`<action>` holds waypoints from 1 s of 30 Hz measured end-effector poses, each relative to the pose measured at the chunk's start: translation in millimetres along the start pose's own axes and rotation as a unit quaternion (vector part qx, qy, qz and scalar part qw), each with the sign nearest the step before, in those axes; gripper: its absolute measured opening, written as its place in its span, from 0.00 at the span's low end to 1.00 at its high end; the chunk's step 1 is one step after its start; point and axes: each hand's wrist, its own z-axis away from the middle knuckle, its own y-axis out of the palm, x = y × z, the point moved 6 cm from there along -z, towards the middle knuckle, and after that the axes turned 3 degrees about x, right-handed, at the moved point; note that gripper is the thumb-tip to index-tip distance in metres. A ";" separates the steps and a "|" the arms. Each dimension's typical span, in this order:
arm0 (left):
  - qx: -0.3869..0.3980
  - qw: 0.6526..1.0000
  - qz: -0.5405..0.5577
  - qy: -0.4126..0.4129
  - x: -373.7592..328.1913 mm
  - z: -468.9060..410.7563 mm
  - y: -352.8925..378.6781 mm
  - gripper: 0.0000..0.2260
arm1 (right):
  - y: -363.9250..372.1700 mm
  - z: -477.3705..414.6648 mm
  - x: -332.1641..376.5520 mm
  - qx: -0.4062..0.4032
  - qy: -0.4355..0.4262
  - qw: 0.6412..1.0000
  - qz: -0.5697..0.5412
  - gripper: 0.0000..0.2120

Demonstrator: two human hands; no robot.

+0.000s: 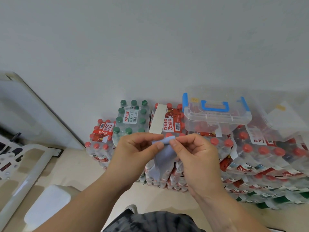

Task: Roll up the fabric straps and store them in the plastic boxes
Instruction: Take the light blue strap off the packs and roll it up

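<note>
We count 2 hands and 1 strap in play. The left hand (pixel 133 151) and right hand (pixel 195 156) are raised side by side, each with thumb and forefinger closed on the top end of the light blue strap (pixel 163 156). So both grips are pinched tight on it, and the other fingers are curled in. The top edge looks folded over once between the 2 grips. The rest of the strap hangs loose between the hands, in front of the bottle packs.

There are 2 clear plastic boxes. 1 box (pixel 215 121) has 1 blue handle and 2 blue latches, its lid is on, and it sits on top of the red-capped packs (pixel 260 153), behind and right of the hands. The 2nd box (pixel 280 121) is just to its right, bigger and blurred; we can't tell what is inside.

1 green-capped pack (pixel 132 119) stands behind the left hand. We see at least 4 red-capped packs, stacked against the wall; the exact count is unclear. 1 cardboard strip (pixel 158 121) lies on the middle pack. 1 shoe (pixel 132 208) is on the floor (pixel 80 166) below.
</note>
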 end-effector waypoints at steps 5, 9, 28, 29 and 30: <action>0.008 1.000 0.014 -0.007 0.6 -1.7 0.6 0.14 | -1.5 -1.4 3.2 0.017 0.003 1.000 -0.008 0.04; 0.005 1.000 0.001 -0.002 -0.2 -2.3 0.3 0.13 | -1.4 -3.6 4.5 0.027 0.019 0.999 0.006 0.07; 0.037 0.998 -0.047 0.015 -7.7 -1.9 13.4 0.14 | -7.2 -3.9 3.5 -0.038 -0.014 0.999 0.008 0.08; 0.037 0.998 -0.041 0.015 -8.3 -1.8 13.5 0.15 | -7.3 -4.4 4.7 -0.037 -0.014 0.999 0.004 0.09; 0.037 0.999 -0.032 0.013 -8.4 -2.0 13.4 0.16 | -7.9 -5.3 5.3 -0.033 -0.017 0.999 0.010 0.09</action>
